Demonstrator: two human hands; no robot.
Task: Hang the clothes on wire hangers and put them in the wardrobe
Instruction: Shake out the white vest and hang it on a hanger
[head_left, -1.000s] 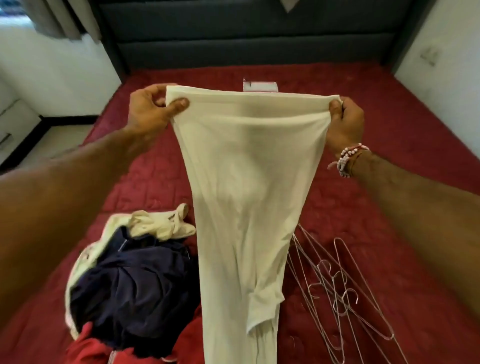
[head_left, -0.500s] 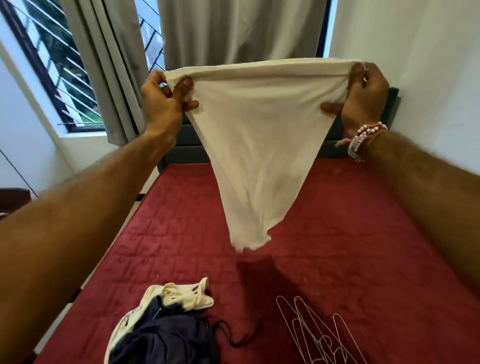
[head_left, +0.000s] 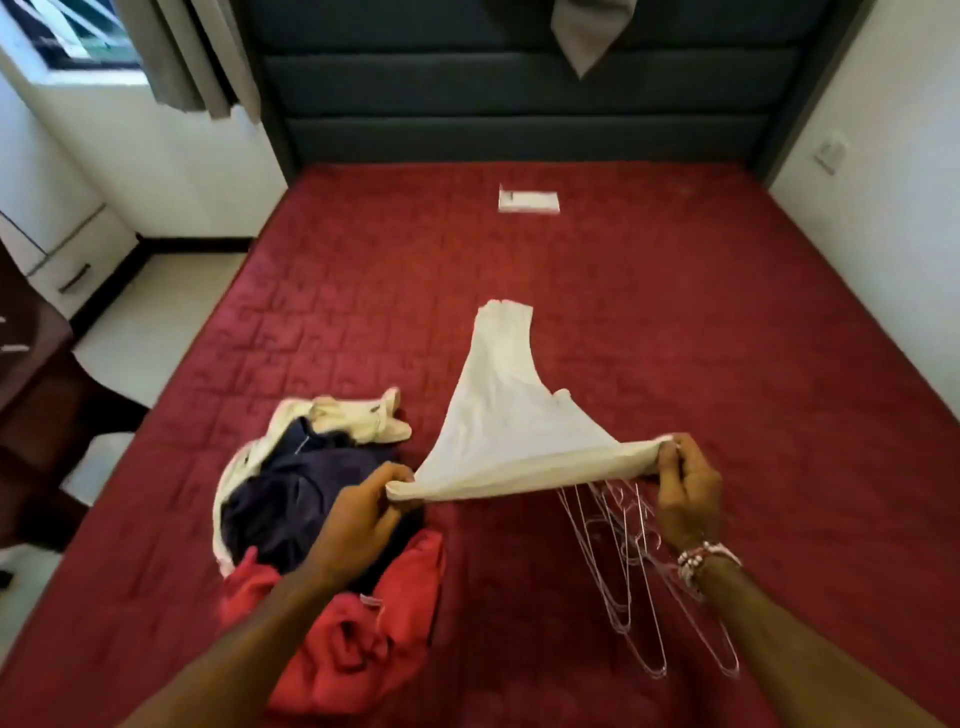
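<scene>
A cream-white soft cloth garment (head_left: 514, 421) is stretched by one edge between both hands, low over the red quilted bed cover (head_left: 675, 338); the left hand (head_left: 358, 512) has its fingers and thumb curled round the left corner of that edge; the right hand (head_left: 685, 493) pinches the bunched right corner, a pink and white beaded bracelet (head_left: 701, 564) on its wrist. The cloth narrows to a point toward the far side; whether that tip rests on the bed cannot be told. A bundle of thin silver wire hangers (head_left: 628, 571) lies on the near right of the bed, partly under the right hand. On the near left sits a heap: a dark navy garment (head_left: 291, 493), a red garment (head_left: 353, 644) nearest, a crumpled cream garment (head_left: 358, 415) farthest. A small white flat packet (head_left: 529, 201) lies far off by the dark grey padded headboard (head_left: 519, 104).
</scene>
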